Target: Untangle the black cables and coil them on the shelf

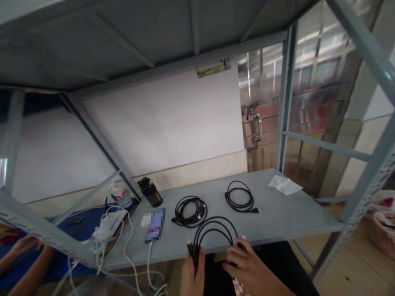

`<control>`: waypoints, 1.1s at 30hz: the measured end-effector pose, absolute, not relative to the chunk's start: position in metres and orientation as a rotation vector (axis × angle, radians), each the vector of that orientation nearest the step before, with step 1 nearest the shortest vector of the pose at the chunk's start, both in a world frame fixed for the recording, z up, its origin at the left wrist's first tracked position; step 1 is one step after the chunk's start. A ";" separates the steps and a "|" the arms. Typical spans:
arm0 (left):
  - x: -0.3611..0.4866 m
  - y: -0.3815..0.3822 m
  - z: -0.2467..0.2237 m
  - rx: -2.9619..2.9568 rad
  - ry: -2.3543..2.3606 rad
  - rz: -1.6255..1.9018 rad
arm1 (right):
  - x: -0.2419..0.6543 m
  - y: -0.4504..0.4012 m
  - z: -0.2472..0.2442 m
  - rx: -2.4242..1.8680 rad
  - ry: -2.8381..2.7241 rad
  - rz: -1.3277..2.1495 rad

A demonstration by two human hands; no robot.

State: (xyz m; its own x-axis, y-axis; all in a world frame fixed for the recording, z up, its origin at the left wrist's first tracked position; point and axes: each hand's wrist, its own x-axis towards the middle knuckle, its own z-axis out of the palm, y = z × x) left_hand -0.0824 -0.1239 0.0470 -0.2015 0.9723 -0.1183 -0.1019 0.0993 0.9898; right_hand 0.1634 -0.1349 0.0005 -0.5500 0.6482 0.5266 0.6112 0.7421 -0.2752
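Observation:
At the front edge of the grey shelf (277, 218), my left hand (193, 273) grips one side of a looped black cable (214, 232). My right hand (248, 269) holds the loop's other side, fingers curled on it. The loop arches over the shelf edge between both hands. Two more coiled black cables lie further back: one (189, 211) in the middle, one (240, 196) to its right.
A phone (155, 225) lies on the shelf with a white cable plugged in. A black bottle (150, 191) stands behind it. A white paper (285, 184) lies at the right rear. Another person's hands (26, 246) are at the far left. Metal uprights frame the shelf.

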 end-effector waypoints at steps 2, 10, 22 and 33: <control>-0.104 -0.081 0.063 1.113 1.404 1.356 | 0.146 -0.088 0.024 -0.922 -2.376 0.051; -0.163 0.072 0.072 1.625 2.072 1.190 | 0.071 0.049 0.054 -1.062 -2.356 0.200; -0.178 0.085 -0.038 1.895 2.070 1.365 | 0.255 0.036 -0.051 -1.672 -1.956 -0.159; -0.171 0.068 -0.054 2.364 1.738 1.055 | 0.267 0.047 -0.078 -1.514 -1.991 -0.381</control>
State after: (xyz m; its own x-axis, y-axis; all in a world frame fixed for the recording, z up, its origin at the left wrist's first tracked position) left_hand -0.1711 0.0681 -0.0536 0.1498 0.8530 0.4999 0.8370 -0.3786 0.3952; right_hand 0.2672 0.0470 -0.0783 -0.1676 0.7698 0.6159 0.9429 0.3075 -0.1278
